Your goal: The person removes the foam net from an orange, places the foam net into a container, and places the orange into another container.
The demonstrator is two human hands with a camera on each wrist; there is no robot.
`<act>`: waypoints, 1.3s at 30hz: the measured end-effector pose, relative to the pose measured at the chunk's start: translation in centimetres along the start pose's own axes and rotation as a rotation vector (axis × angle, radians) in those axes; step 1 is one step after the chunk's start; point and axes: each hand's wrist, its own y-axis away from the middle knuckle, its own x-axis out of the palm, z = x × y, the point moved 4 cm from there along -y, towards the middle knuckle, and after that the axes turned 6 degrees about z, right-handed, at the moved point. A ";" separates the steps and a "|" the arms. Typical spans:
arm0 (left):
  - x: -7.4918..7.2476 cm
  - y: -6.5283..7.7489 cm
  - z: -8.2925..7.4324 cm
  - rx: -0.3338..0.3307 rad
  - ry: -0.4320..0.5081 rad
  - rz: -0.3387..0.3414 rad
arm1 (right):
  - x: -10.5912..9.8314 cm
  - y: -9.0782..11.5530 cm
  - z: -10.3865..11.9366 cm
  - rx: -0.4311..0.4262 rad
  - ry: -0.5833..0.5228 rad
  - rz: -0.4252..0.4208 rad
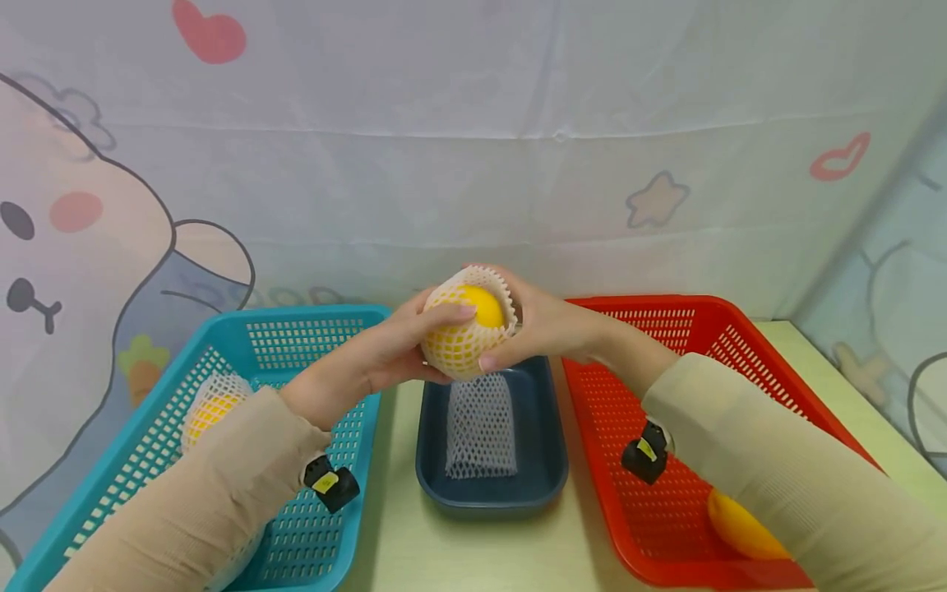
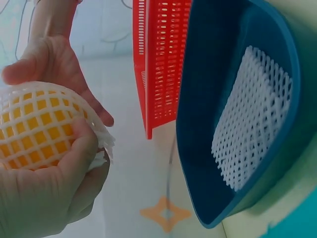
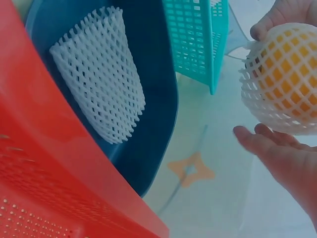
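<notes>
A yellow fruit (image 1: 485, 306) sits inside a white foam net sleeve (image 1: 453, 349), held up above a dark blue tray (image 1: 491, 503). My left hand (image 1: 392, 344) grips the netted fruit from the left, its thumb lying across the exposed yellow top. On the other side, my right hand (image 1: 555, 325) is spread beside the sleeve, thumb near its lower edge. In the left wrist view the right hand's fingers (image 2: 94, 101) extend past the fruit. Another foam net sleeve (image 1: 481, 427) lies flat in the tray.
To the left stands a turquoise basket (image 1: 353, 493) containing a netted yellow fruit (image 1: 210, 415). The red basket (image 1: 617, 526) on the right has a bare yellow fruit (image 1: 740, 526) near its front, partly behind my sleeve. A printed curtain (image 1: 444, 189) hangs behind the table.
</notes>
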 end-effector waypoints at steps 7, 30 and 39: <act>0.8 -0.5 0.2 0.023 0.059 0.062 | 0.1 0.0 0.1 -0.004 -0.038 0.027; 1.6 -1.0 1.6 -0.057 0.199 0.071 | 0.2 0.1 -0.3 0.071 0.098 -0.177; 1.7 -1.1 2.1 -0.092 0.223 0.093 | -0.1 0.3 -0.5 0.080 0.072 -0.257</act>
